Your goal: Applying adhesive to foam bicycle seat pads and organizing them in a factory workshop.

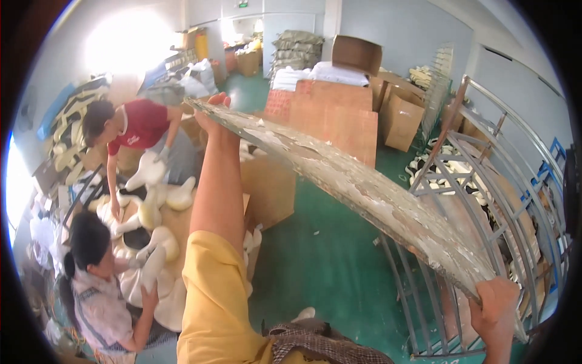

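A long, worn board [370, 182] with a flaking, whitish surface slants across the view, its far end up at the left and its near end down at the right. My left hand [216, 114] grips the far end, arm stretched out, some of its fingers hidden behind the board. At the near end, my right hand [496, 303] is closed around the edge. The board is raised above the green floor [315, 267], beside a metal rack [454, 164] at the right.
Two people [142, 124] [97, 285] work at the left over a table heaped with cream-coloured foam pieces [159, 242]. Cardboard boxes [270, 191] stand close by. Farther back are a large brown panel [333, 118], an open carton [400, 115] and stacked sacks [296, 51].
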`<state>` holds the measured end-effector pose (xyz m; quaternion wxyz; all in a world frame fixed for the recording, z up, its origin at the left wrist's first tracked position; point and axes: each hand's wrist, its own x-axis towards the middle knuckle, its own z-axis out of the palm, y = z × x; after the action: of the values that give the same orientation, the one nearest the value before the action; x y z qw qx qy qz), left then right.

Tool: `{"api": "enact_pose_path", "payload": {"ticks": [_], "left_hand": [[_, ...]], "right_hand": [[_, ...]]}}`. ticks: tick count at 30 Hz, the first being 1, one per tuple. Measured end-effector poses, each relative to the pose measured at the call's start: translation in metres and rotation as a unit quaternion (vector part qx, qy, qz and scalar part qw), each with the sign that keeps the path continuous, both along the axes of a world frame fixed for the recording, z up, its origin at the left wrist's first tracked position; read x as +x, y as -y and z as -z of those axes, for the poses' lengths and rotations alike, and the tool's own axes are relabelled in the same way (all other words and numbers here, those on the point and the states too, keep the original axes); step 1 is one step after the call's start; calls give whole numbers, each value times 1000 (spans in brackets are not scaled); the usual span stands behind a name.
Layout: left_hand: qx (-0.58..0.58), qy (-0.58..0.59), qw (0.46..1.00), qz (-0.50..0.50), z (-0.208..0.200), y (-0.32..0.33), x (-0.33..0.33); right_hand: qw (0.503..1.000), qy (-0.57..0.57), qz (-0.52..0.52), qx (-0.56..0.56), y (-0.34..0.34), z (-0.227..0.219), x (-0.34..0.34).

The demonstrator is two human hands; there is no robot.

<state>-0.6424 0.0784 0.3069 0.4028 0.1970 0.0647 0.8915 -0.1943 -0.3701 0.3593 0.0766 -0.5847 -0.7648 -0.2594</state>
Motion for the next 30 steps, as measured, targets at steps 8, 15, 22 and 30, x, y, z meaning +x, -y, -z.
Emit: {"api": "enact_pose_path", "payload": {"ticks": [8,15,22,30], "left_hand": [[-84,14,996,38,-81,-134,46],[-87,41,994,59,-75,-278,28],[-115,49,988,94,17,-434,28],[-142,35,957,250,68,-602,108]], "right_hand": [[998,-8,56,-30,-107,-73,-45],[992,-1,26,-121,-236,-132,-87],[975,5,133,-178,-389,-126,-136],[937,-32,162,-308,-528,-79,-99]]}}
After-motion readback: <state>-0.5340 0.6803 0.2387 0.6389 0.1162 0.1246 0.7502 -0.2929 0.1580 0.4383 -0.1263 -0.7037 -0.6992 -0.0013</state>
